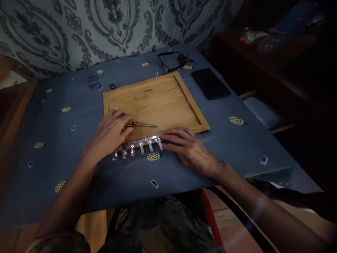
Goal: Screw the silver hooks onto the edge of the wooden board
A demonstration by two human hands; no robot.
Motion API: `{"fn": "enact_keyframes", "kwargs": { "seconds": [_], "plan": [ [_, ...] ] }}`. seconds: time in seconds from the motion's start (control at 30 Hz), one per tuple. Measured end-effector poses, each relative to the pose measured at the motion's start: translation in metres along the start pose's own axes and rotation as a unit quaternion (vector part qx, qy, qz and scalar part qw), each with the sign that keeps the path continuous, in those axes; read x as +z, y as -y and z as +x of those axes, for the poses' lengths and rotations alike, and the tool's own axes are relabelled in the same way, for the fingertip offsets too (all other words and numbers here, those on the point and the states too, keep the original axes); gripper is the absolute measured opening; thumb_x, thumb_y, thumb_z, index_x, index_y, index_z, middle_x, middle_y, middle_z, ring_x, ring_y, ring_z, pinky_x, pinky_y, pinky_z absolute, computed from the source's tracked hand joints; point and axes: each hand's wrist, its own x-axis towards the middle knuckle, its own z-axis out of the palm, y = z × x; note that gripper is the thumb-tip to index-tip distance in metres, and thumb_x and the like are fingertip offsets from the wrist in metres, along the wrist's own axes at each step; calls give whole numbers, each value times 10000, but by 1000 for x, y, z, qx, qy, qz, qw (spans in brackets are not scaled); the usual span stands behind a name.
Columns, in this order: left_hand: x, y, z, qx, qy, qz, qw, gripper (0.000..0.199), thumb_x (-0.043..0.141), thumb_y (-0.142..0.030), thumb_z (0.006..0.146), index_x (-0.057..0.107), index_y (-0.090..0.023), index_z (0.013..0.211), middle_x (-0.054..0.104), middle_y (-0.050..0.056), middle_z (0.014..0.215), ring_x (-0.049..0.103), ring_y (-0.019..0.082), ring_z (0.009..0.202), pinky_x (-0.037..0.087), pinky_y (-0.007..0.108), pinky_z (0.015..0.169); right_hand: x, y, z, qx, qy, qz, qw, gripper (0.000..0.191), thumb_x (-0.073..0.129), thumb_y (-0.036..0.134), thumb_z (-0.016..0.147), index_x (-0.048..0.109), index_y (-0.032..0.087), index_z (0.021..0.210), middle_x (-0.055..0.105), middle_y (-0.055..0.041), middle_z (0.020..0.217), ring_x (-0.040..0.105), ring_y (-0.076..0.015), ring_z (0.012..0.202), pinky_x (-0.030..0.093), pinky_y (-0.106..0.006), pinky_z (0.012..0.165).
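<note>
Pinching screwdriver (pixel 133 124) in left hand (pixel 112 130) over wooden board (pixel 154 105), resting right hand (pixel 185 146) against right end of metal hook rail (pixel 141 143) along board's near edge, probably steadying it, cannot tell whether clamped on it.

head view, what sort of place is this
Probably a room in a home: a pineapple-print tablecloth covers the table, an ornate patterned wall covering or curtain stands behind it, and eyeglasses lie beyond the wooden board.
</note>
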Motion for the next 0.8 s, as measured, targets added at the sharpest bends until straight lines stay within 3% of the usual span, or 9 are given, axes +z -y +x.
{"fn": "enact_keyframes", "kwargs": {
  "seconds": [0.2, 0.4, 0.63, 0.8],
  "plan": [
    [14, 13, 4, 6, 20, -20, 1000, 269, 540, -165, 904, 680, -189, 1133, 663, 87, 1131, 605, 276, 1112, 499, 447, 982, 1, -1, 0, 12, 2, 17, 1000, 443, 496, 49, 915, 664, 289, 1247, 658, -37, 1388, 543, -246, 1304, 464, -522, 1030],
    [14, 22, 7, 19, 18, -53, 998, 136, 550, -206, 879, 647, -183, 972, 677, 75, 1024, 634, 246, 1016, 510, 408, 918, 1, -1, 0, 14, 2, 25, 1000, 497, 479, 22, 896, 658, 302, 1267, 644, -31, 1407, 543, -249, 1300, 462, -540, 1025],
    [-22, 21, -2, -3, -50, -113, 992, 136, 579, -309, 876, 617, -205, 954, 685, 36, 938, 632, 204, 866, 481, 352, 795, 2, -2, 0, 5, -3, 19, 1000, 475, 500, 23, 887, 674, 270, 1253, 657, -50, 1389, 554, -254, 1287, 469, -529, 1028],
    [-56, -3, -8, -41, -103, -242, 964, 179, 688, -399, 832, 681, -247, 925, 701, -10, 886, 630, 170, 793, 470, 314, 704, 1, -2, 1, 8, 9, 25, 1000, 494, 503, 22, 864, 679, 275, 1250, 663, -46, 1378, 548, -266, 1292, 471, -538, 1028]
  ]
}}
